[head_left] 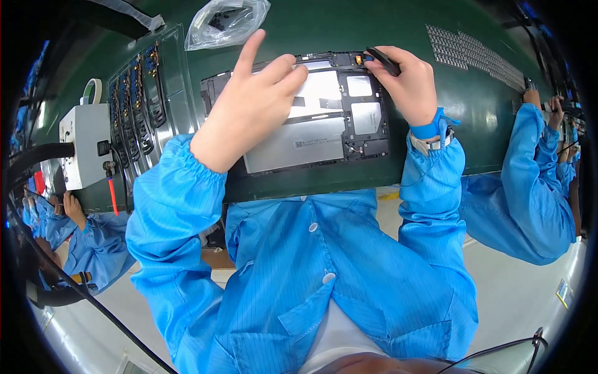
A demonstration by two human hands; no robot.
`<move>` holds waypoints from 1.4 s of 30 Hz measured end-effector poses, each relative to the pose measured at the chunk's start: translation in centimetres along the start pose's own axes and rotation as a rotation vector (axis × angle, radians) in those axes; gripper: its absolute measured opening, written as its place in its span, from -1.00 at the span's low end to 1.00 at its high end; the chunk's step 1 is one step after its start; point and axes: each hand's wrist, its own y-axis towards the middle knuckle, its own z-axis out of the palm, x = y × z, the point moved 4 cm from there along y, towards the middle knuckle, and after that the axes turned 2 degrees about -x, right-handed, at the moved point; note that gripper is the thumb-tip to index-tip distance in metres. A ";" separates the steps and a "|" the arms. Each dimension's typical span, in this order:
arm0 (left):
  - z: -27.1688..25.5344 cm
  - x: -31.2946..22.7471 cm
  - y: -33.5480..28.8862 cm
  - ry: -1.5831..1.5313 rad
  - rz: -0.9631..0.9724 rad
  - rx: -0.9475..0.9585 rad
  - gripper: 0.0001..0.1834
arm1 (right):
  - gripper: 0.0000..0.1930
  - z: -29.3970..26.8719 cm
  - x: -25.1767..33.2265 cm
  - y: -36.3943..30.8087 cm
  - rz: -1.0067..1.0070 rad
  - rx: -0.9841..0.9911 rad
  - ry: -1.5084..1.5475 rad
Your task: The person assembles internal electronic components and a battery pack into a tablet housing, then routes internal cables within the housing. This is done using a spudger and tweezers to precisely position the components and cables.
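Observation:
An opened tablet point(324, 134) lies back-up on the green work surface point(486, 131), its silver battery and black frame exposed. My left hand point(249, 106) rests on its upper left part, fingers pressing near the top edge, index finger raised. My right hand point(405, 81) is at the tablet's top right corner, gripping a thin black tool point(383, 60) whose tip meets the upper edge near a small orange part.
A clear plastic bag point(227, 22) lies beyond the tablet. A tray of black parts point(140, 106), a grey box point(84, 143) and a tape roll point(92, 90) stand at left. A strip of small parts point(473, 53) lies at right. Co-workers in blue sleeves point(529, 168) sit on both sides.

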 end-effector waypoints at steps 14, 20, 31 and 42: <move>-0.1 -1.8 2.7 0.095 0.310 0.234 -0.86 | -0.75 -0.7 0.1 -0.3 0.002 0.017 0.059; -3.8 -2.2 -0.8 -0.079 -0.048 0.085 -0.79 | -0.76 -1.5 0.9 0.5 -0.019 -0.196 0.222; -1.5 -10.5 -12.2 -2.570 -1.420 -0.097 -0.59 | -0.63 5.4 7.0 1.2 -0.487 0.306 -0.333; -1.5 -9.9 -11.3 -2.243 -1.295 -0.184 -0.60 | -0.73 5.4 8.8 1.4 -0.409 0.412 -0.209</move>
